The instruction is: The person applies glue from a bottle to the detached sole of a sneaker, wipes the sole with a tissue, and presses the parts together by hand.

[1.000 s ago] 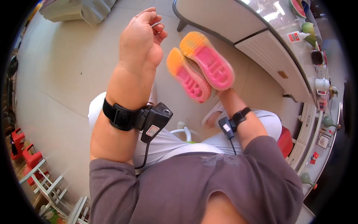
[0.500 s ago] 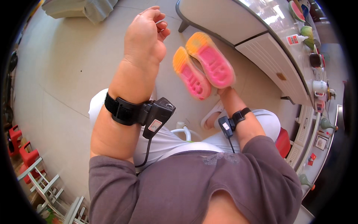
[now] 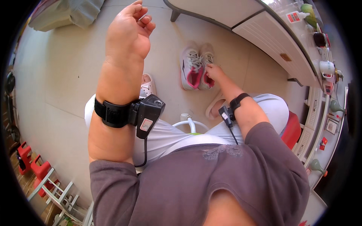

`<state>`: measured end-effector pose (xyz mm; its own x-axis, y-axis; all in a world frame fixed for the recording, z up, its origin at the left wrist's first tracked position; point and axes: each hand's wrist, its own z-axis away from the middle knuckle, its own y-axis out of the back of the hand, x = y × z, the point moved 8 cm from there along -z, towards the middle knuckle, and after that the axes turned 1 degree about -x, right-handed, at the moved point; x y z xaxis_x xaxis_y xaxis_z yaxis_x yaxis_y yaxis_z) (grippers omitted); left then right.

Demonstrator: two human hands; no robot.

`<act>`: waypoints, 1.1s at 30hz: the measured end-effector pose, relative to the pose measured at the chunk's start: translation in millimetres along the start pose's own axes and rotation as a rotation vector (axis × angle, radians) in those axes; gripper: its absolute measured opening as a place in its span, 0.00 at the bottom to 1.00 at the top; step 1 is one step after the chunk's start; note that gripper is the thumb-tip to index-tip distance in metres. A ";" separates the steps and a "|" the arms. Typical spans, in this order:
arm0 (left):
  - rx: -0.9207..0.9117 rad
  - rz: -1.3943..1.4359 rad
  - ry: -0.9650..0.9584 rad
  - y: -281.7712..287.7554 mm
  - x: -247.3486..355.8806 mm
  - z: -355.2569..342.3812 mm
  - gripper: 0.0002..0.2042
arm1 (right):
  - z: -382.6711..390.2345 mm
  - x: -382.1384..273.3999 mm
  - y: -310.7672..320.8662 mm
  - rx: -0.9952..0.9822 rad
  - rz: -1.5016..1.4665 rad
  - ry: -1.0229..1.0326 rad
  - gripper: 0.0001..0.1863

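A pair of white-grey sneakers (image 3: 191, 67) with pale laces and pink lining is ahead of me, side by side, openings upward and toes pointing away. Motion slightly blurs their toes. My right hand (image 3: 214, 72) pinches the collar of the right-hand shoe. Whether the soles rest on the floor, I cannot tell. Off to the left, my left hand (image 3: 129, 35) is raised with its fingers curled. A thin, pale sliver shows between those fingers, too small to name. Both my forearms wear black straps with small black devices and cables.
A light cabinet (image 3: 264, 34) with dark trim and short legs stands ahead on the right. Its top carries a glue bottle (image 3: 296, 16) and a white mug (image 3: 326, 67). Red stools (image 3: 39, 169) stand at lower left, near a pale metal rack (image 3: 56, 196). My slippered feet flank a white pipe (image 3: 186, 119).
The sneakers have turned over: their pink and yellow soles faced me before, and now the laces and openings show. My right hand has moved forward with them. My left hand stays curled, slightly farther up-left.
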<state>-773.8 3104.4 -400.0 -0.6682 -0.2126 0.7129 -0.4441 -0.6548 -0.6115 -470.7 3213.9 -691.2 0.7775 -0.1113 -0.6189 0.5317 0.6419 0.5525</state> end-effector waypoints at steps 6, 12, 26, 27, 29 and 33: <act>-0.067 0.048 -0.029 4.1 -4.1 5.0 0.07 | 23.1 -52.1 2.6 0.034 0.098 0.097 0.17; -0.156 0.081 0.086 -0.3 -19.0 14.8 0.08 | 104.3 -221.2 145.6 0.409 -0.273 0.548 0.14; -0.100 -0.140 0.139 -27.7 -39.7 21.0 0.13 | 62.9 -173.0 388.1 1.193 -0.126 0.350 0.29; -0.113 -0.151 0.140 -28.7 -37.7 22.1 0.13 | 51.3 -180.5 383.0 0.991 -0.087 0.265 0.27; -0.128 -0.144 0.138 -37.9 -39.8 20.5 0.13 | 49.5 -168.7 400.9 1.047 -0.062 0.318 0.23; -0.103 -0.133 0.132 -34.0 -43.9 14.3 0.12 | 88.7 -228.1 349.8 0.863 -0.263 0.559 0.15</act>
<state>-720.8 3125.7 -405.6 -0.6690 -0.0286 0.7427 -0.5876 -0.5916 -0.5520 -432.2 3396.5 -307.3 0.4547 0.3372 -0.8243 0.8898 -0.1316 0.4370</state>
